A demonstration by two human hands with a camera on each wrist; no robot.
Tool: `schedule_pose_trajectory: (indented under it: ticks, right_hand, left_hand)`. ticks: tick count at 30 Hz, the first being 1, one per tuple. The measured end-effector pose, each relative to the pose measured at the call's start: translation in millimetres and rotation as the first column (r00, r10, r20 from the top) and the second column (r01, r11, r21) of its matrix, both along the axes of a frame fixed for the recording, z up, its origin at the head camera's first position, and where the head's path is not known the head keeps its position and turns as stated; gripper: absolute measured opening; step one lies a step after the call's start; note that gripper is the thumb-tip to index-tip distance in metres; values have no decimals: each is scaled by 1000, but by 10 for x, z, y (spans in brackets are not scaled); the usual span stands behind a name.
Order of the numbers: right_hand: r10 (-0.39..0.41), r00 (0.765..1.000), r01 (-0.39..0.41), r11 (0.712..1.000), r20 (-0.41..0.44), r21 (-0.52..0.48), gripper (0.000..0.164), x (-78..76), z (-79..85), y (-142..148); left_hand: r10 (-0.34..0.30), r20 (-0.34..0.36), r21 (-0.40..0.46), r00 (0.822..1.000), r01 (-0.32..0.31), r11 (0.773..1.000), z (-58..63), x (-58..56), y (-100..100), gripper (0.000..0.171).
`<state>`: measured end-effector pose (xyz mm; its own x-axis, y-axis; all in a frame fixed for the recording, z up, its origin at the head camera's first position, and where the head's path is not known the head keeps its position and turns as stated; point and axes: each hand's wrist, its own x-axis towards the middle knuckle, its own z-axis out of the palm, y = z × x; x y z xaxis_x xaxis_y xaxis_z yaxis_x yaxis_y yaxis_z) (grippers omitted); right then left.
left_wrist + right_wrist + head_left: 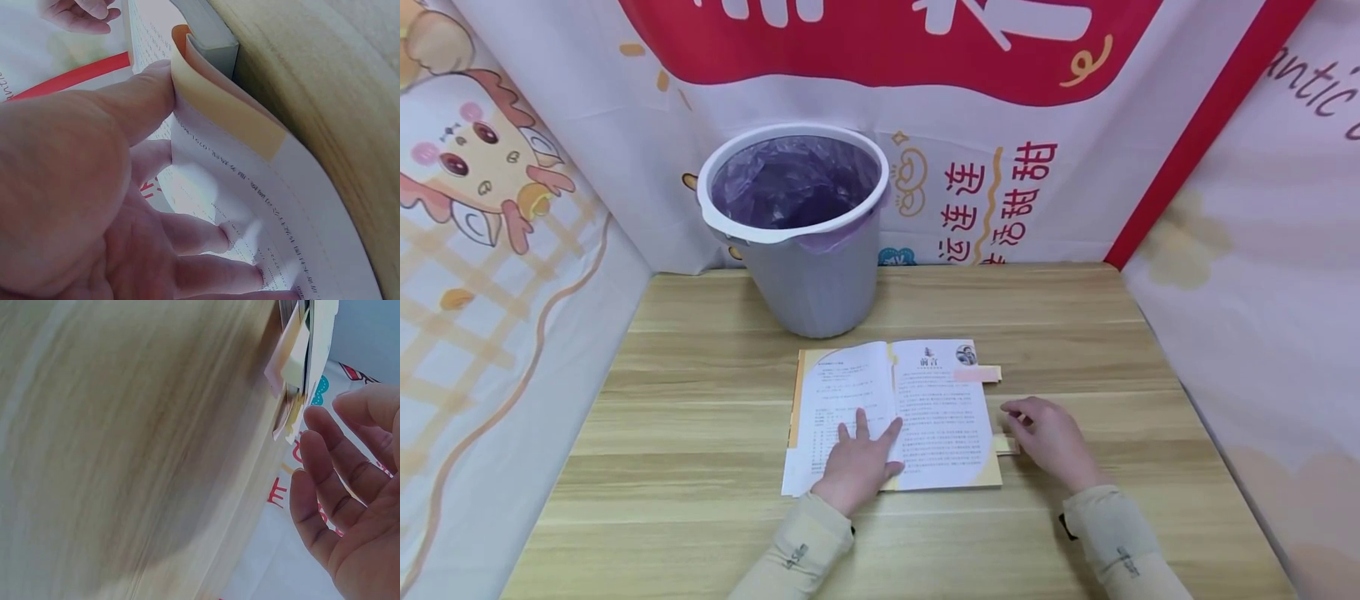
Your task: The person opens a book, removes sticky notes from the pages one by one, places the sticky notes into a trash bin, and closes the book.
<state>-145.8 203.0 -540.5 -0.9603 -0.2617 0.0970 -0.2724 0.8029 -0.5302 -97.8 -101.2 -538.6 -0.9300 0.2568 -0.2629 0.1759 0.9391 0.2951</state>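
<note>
An open book (943,429) lies on the wooden table, printed on both pages. My left hand (859,462) rests across its left page and the fold with fingers spread. In the left wrist view, the thumb lies by a page (219,112) that bows up near the spine, and the fingertips touch the print. My right hand (1051,437) is just off the book's right edge, fingers loosely bent and holding nothing. Beside it, a pale yellow sticky tab (1006,445) juts from the pages. A pink sticky tab (977,375) lies higher on the right page, reaching past the edge.
A grey bin (823,287) with a white rim and a purple bag lining stands behind the book on the wooden table (700,417). Printed white cloth (1247,333) hangs along the back and both sides of the table.
</note>
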Motion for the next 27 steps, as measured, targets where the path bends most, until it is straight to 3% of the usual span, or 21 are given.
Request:
schedule_pose_trajectory:
  ticks: [6, 16, 27]
  right_hand:
    - [-14, 1000, 13, 1000, 14, 4, 22, -51, -15, -29]
    - [12, 999, -10, 999, -47, 44, 20, -222, -17, -86]
    - [177, 966, -149, 977, -186, 156, 19, -564, -42, -171]
  left_hand:
    - [9, 20, 32, 1000, -9, 999, 6, 0, -13, 64]
    - [7, 17, 38, 1000, -7, 999, -3, -19, -23, 65]
    - [6, 29, 45, 1000, -7, 999, 17, -20, -27, 65]
